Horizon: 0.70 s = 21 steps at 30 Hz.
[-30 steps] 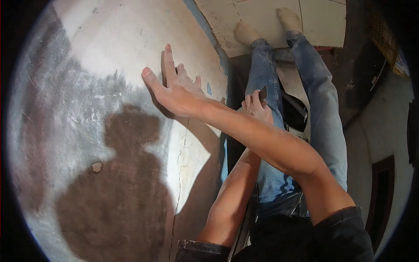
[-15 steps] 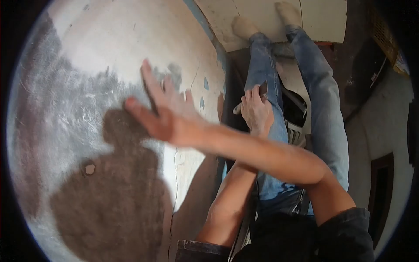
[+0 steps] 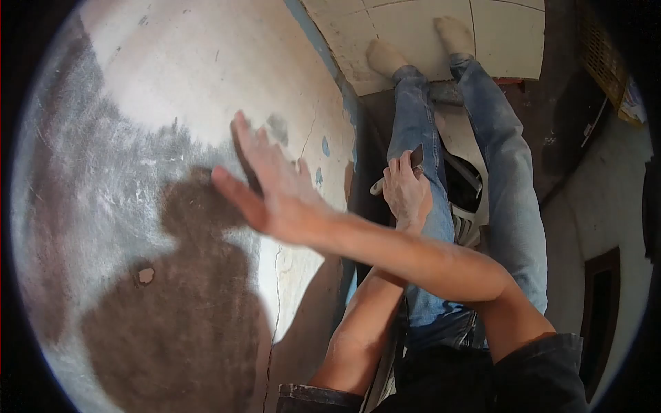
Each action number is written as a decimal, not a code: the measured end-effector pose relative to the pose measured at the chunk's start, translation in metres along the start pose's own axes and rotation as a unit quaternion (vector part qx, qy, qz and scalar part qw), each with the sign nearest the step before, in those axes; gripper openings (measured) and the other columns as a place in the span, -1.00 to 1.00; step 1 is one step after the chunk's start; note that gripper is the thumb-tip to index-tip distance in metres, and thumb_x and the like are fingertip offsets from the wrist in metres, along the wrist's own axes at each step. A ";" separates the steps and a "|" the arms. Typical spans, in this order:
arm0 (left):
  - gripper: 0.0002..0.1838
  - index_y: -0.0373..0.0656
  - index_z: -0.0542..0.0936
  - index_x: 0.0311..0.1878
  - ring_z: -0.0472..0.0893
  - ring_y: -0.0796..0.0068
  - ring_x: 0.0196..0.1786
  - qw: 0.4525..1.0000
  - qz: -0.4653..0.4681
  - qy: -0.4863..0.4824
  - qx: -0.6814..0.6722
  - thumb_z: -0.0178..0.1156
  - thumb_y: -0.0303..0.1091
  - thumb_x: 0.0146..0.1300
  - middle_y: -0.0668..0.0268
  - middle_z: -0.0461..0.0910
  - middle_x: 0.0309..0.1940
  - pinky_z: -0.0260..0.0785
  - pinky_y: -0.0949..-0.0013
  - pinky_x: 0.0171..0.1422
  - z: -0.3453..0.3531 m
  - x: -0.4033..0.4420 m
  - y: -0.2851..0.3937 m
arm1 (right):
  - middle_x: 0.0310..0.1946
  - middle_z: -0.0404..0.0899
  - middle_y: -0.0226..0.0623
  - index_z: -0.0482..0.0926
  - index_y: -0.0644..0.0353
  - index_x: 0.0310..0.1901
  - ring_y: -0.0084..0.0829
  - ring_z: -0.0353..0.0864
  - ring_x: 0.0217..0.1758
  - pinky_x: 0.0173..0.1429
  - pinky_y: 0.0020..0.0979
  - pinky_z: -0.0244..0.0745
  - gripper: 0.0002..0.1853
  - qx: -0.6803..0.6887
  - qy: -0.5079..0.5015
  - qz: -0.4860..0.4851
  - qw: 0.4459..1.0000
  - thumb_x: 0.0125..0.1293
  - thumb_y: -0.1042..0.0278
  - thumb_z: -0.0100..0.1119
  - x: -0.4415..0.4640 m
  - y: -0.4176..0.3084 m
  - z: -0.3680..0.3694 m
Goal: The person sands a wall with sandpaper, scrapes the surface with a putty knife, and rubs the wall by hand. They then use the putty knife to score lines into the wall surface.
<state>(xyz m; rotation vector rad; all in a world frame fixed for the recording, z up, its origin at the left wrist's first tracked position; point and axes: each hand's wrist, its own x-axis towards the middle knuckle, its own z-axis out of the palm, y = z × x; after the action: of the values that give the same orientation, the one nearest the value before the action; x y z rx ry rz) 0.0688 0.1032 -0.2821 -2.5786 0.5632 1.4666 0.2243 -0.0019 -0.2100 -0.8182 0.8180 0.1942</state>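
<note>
One scraper (image 3: 417, 157) sits in the left grip (image 3: 407, 196), in front of the blue jeans (image 3: 506, 148) and well apart from the wall (image 3: 172, 76). Its long axis runs on a slant across the hand: the end of the pale handle (image 3: 376, 186) juts out at the lower left, on the wall's side, while the dark flat blade shows past the fingers at the upper right, pointing away from the wall and up the view. The left fingers are curled tightly around the tool's middle, hiding most of the handle, with the back of the hand facing the camera.

The right forearm (image 3: 385, 241) crosses over the left forearm (image 3: 361, 316) and carries the right grip (image 3: 275, 182) out to the wall. That grip is spread, the thumb standing apart from the fingers, and slightly blurred. A shadow lies close beside the fingers; whether the palm touches the surface I cannot tell.

Around it the wall is whitish above and rubbed grey to the left, with small blue patches (image 3: 326, 145) right of the fingers and a chipped spot (image 3: 145, 276) within the broad shadow of the person. The feet (image 3: 454, 34) rest on pale tiles (image 3: 509, 41) at the top.
</note>
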 end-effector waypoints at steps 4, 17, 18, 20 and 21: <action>-0.60 -0.10 0.49 0.14 0.49 0.02 0.10 1.000 -0.004 -0.017 -0.011 0.13 -0.43 0.20 0.15 0.51 0.01 0.37 0.05 0.16 0.008 -0.005 -0.007 | 0.48 -0.25 0.41 -0.44 0.09 0.54 0.27 -0.20 0.57 0.51 0.33 -0.31 0.00 0.006 0.015 -0.002 1.000 0.39 -0.44 -0.30 0.007 0.014 0.001; -0.58 -0.07 0.48 0.15 0.48 0.03 0.08 0.999 0.020 -0.026 -0.011 0.17 -0.43 0.18 0.15 0.48 -0.03 0.37 0.02 0.13 0.054 -0.022 -0.013 | 0.53 -0.15 0.13 -0.22 0.25 0.53 0.16 -0.02 0.55 0.44 0.31 0.08 -0.05 0.031 0.085 -0.108 0.990 0.37 -0.04 0.14 0.036 0.036 0.000; -0.58 -0.08 0.47 0.16 0.48 0.04 0.08 0.999 0.018 -0.025 -0.013 0.17 -0.43 0.19 0.16 0.48 -0.03 0.37 0.03 0.13 0.056 -0.023 -0.012 | 0.53 -0.15 0.14 -0.18 0.29 0.52 0.16 0.01 0.53 0.43 0.31 0.10 -0.05 0.039 0.103 -0.150 0.982 0.36 -0.03 0.15 0.033 0.038 0.011; -0.58 -0.08 0.47 0.16 0.48 0.04 0.09 0.999 0.017 -0.031 -0.015 0.17 -0.42 0.19 0.16 0.48 -0.03 0.37 0.03 0.13 0.059 -0.024 -0.012 | 0.54 -0.17 0.11 -0.04 0.33 0.49 0.17 0.10 0.50 0.41 0.24 0.21 -0.09 -0.028 0.161 -0.236 0.958 0.33 -0.01 0.21 0.004 0.040 0.027; -0.58 -0.07 0.47 0.16 0.48 0.04 0.09 0.999 0.015 -0.035 -0.012 0.18 -0.42 0.19 0.16 0.48 -0.02 0.37 0.03 0.13 0.061 -0.025 -0.011 | 0.54 -0.15 0.11 -0.05 0.34 0.49 0.18 0.12 0.49 0.41 0.23 0.22 -0.09 -0.042 0.142 -0.215 0.965 0.33 -0.01 0.21 -0.004 0.038 0.020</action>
<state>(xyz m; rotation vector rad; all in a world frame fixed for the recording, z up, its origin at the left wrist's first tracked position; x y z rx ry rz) 0.0123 0.1372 -0.2941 -2.5366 0.5798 1.5750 0.2158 0.0396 -0.2206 -1.0991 0.8824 -0.2828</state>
